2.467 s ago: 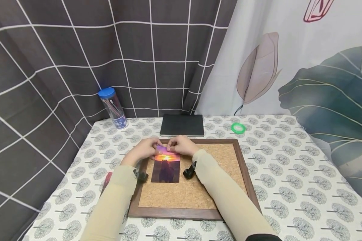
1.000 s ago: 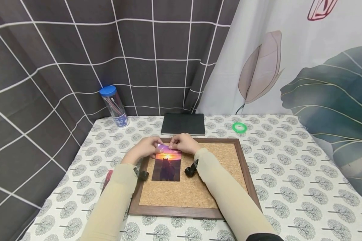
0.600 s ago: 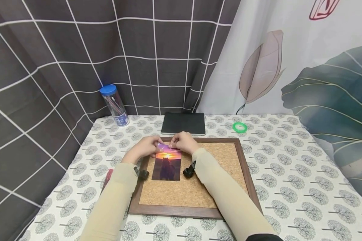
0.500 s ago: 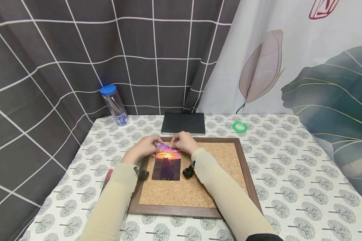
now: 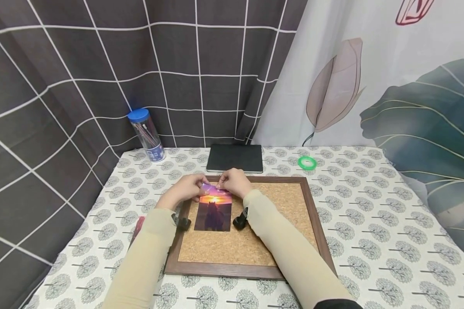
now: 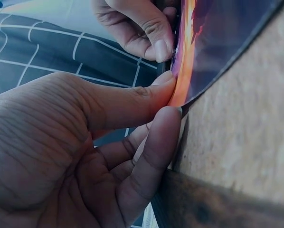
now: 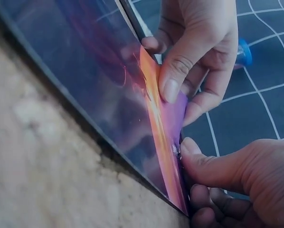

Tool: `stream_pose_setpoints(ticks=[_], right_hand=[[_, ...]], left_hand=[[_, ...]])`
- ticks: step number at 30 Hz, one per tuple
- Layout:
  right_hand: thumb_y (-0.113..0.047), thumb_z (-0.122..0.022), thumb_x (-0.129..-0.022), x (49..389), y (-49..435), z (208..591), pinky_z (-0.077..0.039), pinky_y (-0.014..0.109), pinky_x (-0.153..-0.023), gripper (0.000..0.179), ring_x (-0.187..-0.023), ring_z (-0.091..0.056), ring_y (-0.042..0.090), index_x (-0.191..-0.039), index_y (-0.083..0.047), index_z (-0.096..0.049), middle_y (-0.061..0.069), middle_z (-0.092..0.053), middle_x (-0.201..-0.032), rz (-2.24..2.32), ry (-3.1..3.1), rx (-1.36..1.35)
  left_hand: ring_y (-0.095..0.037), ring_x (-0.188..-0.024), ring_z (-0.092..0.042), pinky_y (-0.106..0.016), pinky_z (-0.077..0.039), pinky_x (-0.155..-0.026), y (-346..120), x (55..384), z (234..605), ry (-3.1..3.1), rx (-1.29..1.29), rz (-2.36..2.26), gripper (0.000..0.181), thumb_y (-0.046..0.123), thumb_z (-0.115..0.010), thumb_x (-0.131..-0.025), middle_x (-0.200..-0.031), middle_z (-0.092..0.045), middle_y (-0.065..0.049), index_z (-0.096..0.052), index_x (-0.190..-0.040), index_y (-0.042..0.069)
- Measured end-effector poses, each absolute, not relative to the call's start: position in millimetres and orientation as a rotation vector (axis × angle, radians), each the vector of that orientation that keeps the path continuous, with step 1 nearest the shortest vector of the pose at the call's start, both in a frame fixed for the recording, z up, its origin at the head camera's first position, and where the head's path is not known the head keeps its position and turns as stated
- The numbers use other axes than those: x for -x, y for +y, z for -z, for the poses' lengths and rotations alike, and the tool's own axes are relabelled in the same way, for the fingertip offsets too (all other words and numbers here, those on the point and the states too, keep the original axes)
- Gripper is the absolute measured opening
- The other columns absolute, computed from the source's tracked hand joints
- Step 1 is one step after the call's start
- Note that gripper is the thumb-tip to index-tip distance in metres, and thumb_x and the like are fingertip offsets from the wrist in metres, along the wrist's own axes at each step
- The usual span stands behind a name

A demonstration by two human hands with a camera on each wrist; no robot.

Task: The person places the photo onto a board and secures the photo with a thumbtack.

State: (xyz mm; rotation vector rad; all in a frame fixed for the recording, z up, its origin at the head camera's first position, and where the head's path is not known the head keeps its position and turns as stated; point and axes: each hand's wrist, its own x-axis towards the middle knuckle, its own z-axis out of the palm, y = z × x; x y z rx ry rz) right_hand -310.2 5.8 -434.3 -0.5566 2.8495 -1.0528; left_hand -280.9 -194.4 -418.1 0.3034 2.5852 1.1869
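Photo (image 5: 214,214): shows a dark horse under an orange and purple sky. Its top end is at the two grips, and the rest reaches from them toward the person, over the left part of the cork board (image 5: 224,249).
Left grip (image 5: 185,189): nearly closed, thumb on the front and a finger behind, pinching the photo near its top left corner. The photo bends at the thumb.
Right grip (image 5: 236,182): closed up small, thumb and fingers pinching at the photo's top edge, just beside the left grip.
Shiny speck (image 7: 176,151): at the right thumb tip; too blurry to tell what it is.
Wood frame (image 5: 232,270): brown, goes around the cork board, which is under both grips.
Black book (image 5: 234,158): just past the grips, lying flat.
Jar (image 5: 147,137): past the left grip and off to the left, blue lid on, thin things inside.
Green ring (image 5: 307,162): past the right grip, off to the right.
Red thing (image 5: 139,224): back from the left grip, partly hidden by the tan sleeve (image 5: 141,257).
Counter (image 5: 371,214): under it all, with a white tree cloth.
Dark curtain (image 5: 170,51): far past the grips, with white lines.
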Motion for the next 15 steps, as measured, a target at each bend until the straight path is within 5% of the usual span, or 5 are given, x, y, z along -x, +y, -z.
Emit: stream_pose_setpoints(ticks=[15], right_hand=[[-0.017, -0.071, -0.091, 325, 27, 447, -0.049, 0.026, -0.071, 0.004, -0.073, -0.060, 0.010, -0.090, -0.018, -0.074, -0.007, -0.068, -0.079, 1.160, 2.632, 0.818]], left_hand=[[-0.017, -0.057, -0.063, -0.031, -0.057, -0.055, -197, 285, 421, 2.647, -0.421, -1.108, 0.026, 0.004, -0.077, -0.084, -0.085, -0.065, -0.010, -0.067, -0.108, 0.004]])
